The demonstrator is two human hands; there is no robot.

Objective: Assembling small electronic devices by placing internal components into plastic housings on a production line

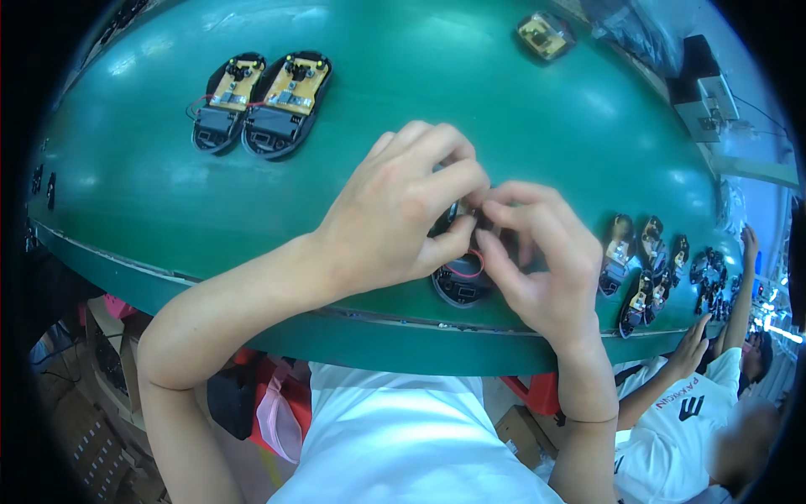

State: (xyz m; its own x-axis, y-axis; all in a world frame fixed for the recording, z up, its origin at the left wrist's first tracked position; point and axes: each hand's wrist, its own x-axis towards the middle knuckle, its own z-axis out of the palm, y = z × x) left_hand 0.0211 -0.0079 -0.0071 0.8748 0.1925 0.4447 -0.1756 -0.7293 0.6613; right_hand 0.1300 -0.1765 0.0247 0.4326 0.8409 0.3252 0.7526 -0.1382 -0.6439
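Observation:
An opened computer mouse lies on the green table in front of me, its black lower shell and a thin red wire loop showing. My left hand is closed over its far end from the left, thumb and fingers bent around it. From the right, my right hand is closed in a pinch at the same end, its fingertips close to the left ones. Whatever lies between the right fingertips is hidden. Most of the circuit board is covered by both hands.
Two opened mice with yellow boards lie at the far left, and a single mouse part at the far right. Several more opened mice are grouped at right. The table's near edge runs below my wrists. Another person sits at right.

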